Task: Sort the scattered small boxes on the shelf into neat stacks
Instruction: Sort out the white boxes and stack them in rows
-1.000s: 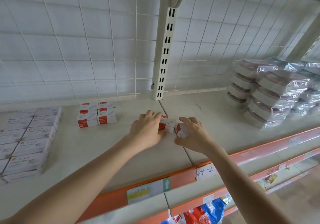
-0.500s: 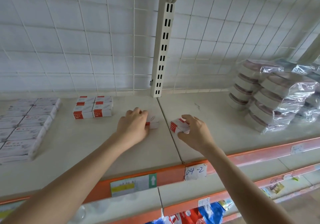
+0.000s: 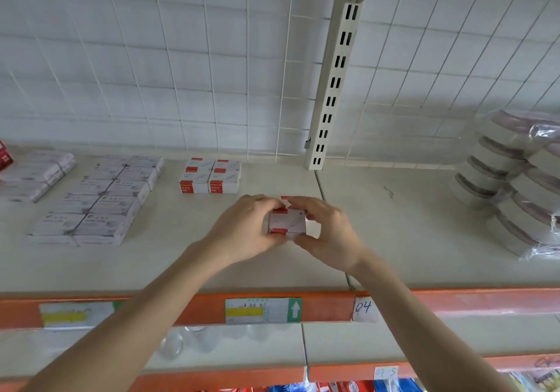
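My left grip [image 3: 245, 228] and right grip [image 3: 330, 234] cover most of the small boxes [image 3: 286, 223], so I cannot count them. The words on them are too small to read. A red box [image 3: 4, 157] is cut off at the left edge, and the wrapped packs [image 3: 515, 179] at the right edge. The shelf label [image 3: 262, 310] is blurry.

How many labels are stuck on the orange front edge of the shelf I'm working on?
3: a yellow label at left, a green-arrow label in the middle, a handwritten 04 tag right of it. Your arms may hide others.
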Available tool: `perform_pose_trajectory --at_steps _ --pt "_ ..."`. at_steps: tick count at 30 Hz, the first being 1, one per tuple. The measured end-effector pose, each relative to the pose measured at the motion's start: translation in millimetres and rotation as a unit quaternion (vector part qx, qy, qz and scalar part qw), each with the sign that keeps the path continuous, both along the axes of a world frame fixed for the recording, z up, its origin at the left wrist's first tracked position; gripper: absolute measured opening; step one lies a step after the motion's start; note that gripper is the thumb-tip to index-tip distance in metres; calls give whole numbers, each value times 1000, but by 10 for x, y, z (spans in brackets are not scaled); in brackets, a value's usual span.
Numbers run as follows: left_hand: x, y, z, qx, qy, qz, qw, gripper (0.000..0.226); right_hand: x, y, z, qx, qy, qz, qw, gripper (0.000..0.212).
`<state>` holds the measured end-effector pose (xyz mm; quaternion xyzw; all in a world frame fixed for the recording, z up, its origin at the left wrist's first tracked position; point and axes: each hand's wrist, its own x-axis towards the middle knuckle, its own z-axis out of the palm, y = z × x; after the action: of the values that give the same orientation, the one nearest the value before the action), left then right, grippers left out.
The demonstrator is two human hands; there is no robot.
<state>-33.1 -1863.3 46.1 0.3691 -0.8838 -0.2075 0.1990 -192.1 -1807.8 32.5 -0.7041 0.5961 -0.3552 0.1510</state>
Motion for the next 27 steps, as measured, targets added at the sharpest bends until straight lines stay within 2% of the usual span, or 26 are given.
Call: perform_pose_trajectory --at_steps 3,7,15,27 --pt "145 2 -105 8 -30 37 999 39 -27 -49 7 30 21 10 999 56" --pt "359 -43 -179 25 -69 78 994 38 -102 -182 60 34 49 -36 998 47" --pt "497 -112 -207 -13 -91 152 984 45 -60 -467 40 157 153 -72 973 53" --pt "585 -212 -218 -7 -109 185 977 48 208 -489 71 152 199 -6 968 50"
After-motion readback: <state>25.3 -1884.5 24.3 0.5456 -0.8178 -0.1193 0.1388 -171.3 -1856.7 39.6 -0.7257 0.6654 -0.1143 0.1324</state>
